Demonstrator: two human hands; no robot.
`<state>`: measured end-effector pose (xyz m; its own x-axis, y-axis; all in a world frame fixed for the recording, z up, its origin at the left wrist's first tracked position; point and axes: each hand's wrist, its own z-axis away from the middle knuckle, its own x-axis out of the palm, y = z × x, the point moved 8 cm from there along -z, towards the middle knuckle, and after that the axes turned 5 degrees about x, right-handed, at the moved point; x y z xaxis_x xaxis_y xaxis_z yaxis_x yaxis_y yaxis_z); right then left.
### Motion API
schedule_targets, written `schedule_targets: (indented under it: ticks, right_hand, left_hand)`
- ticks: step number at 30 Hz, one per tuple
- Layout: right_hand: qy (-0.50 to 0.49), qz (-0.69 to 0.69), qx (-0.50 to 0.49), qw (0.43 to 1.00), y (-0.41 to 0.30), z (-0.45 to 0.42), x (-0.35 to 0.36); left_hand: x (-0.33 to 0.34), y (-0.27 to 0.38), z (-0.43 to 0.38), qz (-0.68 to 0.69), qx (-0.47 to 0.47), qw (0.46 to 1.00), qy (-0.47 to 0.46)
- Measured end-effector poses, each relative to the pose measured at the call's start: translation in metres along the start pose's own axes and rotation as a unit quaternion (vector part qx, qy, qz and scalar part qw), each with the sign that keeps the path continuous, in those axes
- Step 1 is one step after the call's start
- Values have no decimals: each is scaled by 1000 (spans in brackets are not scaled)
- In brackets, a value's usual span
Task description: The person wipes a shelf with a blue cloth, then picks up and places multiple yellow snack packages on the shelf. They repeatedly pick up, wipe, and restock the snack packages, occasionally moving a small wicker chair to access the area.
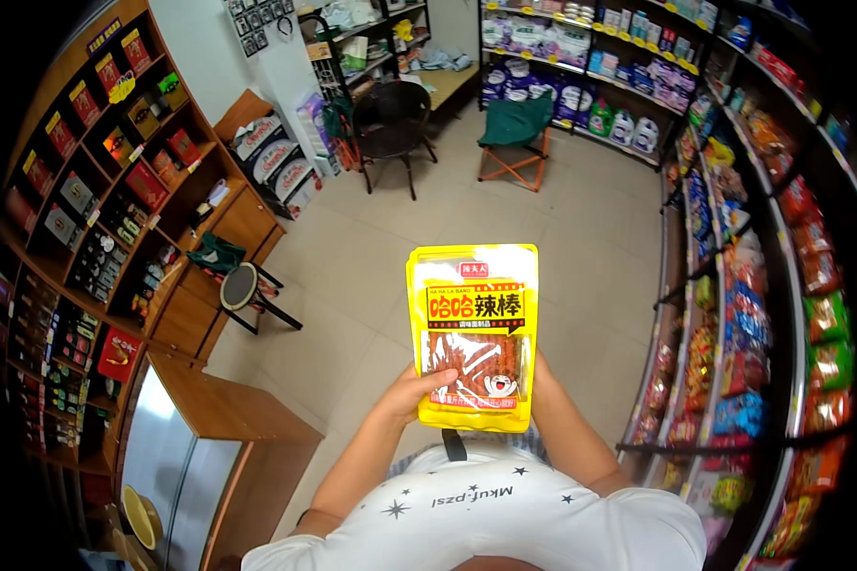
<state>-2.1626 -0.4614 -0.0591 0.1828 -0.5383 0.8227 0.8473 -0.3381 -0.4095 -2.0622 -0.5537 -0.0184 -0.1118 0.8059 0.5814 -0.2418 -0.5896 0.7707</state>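
In front of my chest is a yellow plastic snack packet (475, 307) with printed writing and a clear window showing reddish-brown sticks. A second yellow edge along its left side shows at least one more packet stacked behind it. My left hand (416, 389) grips the lower left edge, its thumb lying across the front window. At the right edge, my right hand (541, 367) holds the stack from behind; its fingers are hidden by the packaging.
Shelves of bagged snacks (743, 314) run along the right. On the left stand a wooden display cabinet (178, 314) and a glass-topped counter (186, 464). A round stool (243, 287), a dark round chair (391, 121) and a green folding stool (515, 121) stand on the tiled floor (357, 250).
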Motion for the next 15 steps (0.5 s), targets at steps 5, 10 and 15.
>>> schedule_targets:
  ticks: [5,10,15]
  right_hand:
    - [-30,41,56,997,-64,-123,35]
    - [-27,68,71,995,-129,-240,42]
    - [-8,84,55,995,-204,-358,51]
  left_hand:
    - [-43,72,-88,28,22,998,45]
    - [-94,128,-197,50,35,997,52]
    - [-154,185,-319,60,1,998,12]
